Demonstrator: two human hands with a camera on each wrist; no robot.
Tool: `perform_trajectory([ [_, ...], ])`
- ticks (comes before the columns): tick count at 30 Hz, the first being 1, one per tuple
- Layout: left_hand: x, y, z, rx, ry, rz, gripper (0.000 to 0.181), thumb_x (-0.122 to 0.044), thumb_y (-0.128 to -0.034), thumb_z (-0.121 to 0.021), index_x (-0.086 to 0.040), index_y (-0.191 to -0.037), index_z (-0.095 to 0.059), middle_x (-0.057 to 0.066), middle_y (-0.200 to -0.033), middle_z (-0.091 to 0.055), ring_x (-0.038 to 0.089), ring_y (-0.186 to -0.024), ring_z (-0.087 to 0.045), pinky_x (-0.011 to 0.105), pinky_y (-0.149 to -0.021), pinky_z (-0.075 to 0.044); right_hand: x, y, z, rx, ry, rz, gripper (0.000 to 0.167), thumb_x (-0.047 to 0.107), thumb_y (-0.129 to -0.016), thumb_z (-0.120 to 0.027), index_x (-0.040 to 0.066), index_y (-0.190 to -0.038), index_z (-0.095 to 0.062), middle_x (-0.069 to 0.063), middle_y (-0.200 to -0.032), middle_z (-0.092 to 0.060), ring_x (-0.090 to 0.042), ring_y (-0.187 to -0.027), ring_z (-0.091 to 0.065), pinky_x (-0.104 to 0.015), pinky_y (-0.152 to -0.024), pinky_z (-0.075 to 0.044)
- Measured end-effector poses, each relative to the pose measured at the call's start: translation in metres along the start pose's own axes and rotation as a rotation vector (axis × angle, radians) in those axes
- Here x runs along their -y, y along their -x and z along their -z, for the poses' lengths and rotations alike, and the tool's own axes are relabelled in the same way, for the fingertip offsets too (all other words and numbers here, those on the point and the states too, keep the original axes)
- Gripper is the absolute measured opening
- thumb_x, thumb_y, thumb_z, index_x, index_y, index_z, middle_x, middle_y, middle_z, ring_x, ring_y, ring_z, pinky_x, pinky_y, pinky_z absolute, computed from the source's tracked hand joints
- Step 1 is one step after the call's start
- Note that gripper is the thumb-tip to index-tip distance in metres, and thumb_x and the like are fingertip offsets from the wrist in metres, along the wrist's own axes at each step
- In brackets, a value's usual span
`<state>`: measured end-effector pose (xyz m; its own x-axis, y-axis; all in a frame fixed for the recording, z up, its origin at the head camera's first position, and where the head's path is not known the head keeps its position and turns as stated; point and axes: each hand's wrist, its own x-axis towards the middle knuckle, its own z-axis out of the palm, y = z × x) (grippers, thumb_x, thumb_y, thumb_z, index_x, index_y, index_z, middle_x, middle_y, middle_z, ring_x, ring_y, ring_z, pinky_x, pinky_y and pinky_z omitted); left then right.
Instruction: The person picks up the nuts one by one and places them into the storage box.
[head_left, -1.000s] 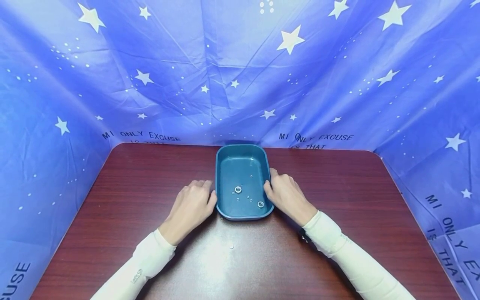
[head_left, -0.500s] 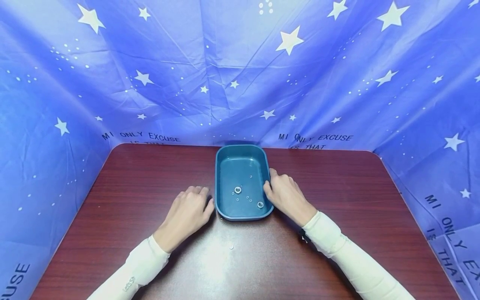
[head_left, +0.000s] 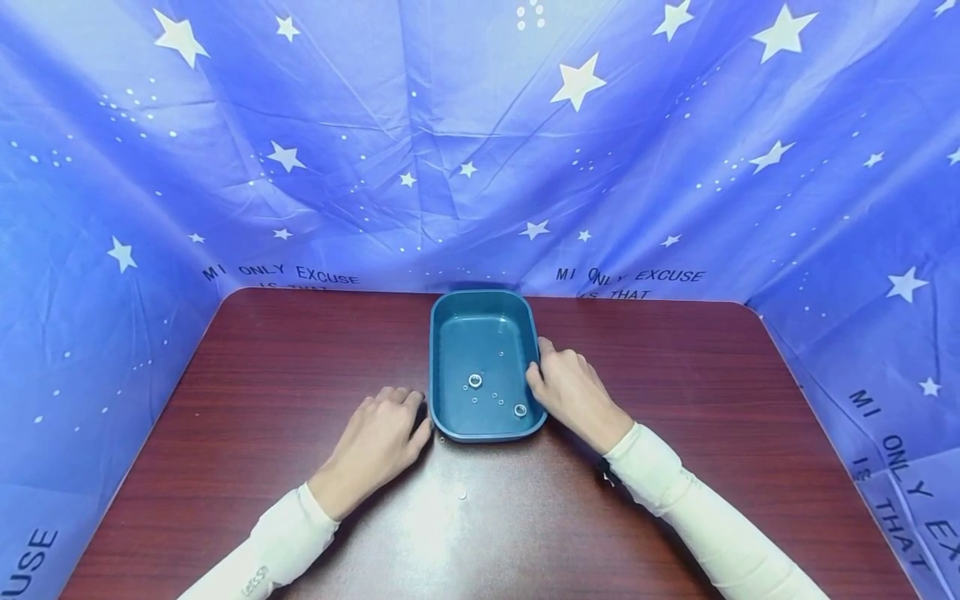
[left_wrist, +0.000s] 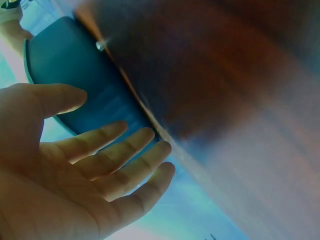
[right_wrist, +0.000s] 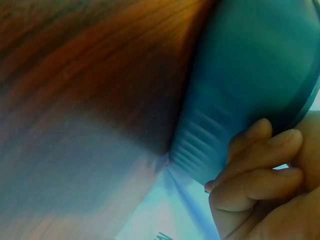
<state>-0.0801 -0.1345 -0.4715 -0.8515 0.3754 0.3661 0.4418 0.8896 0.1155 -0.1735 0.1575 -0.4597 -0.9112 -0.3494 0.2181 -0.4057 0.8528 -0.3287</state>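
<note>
A teal rectangular tray [head_left: 450, 350] stands at the middle of the table in the head view. Inside lie two larger metal rings, one near the middle [head_left: 475, 381] and one at the near right corner [head_left: 521, 411], plus several tiny ring-like metal bits. My right hand [head_left: 573, 387] grips the tray's right wall, thumb over the rim; the right wrist view has its fingers [right_wrist: 255, 192] curled against the outside. My left hand [head_left: 375, 450] is beside the near left corner. Its fingers [left_wrist: 135, 175] are loosely extended and hold nothing; whether they touch the tray I cannot tell.
On the dark red wooden table [head_left: 637, 517], a tiny metal bit [head_left: 442, 439] lies by the tray's near left corner. A small pale round piece [head_left: 462, 496] lies closer to the front. A blue star-printed cloth [head_left: 480, 208] hangs behind and along both sides.
My left hand has come away from the tray's left wall and slid nearer, to beside the near left corner. The right hand and the tray have stayed put.
</note>
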Motion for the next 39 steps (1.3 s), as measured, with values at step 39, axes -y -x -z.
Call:
perform_trajectory([
  [39, -0.018, 0.013, -0.006, 0.049, -0.048, -0.142, 0.021, -0.025, -0.0887, -0.091, -0.012, -0.102, -0.08, 0.006, -0.099, -0.074, 0.027, -0.094, -0.066, 0.043, -0.073, -0.053, 0.0, 0.002, 0.0, -0.01, 0.037, 0.008, 0.021, 0.013, -0.101, -0.067, -0.006, -0.11, -0.064, -0.013, -0.062, -0.06, -0.039, -0.062, -0.071, -0.058, -0.056, -0.057],
])
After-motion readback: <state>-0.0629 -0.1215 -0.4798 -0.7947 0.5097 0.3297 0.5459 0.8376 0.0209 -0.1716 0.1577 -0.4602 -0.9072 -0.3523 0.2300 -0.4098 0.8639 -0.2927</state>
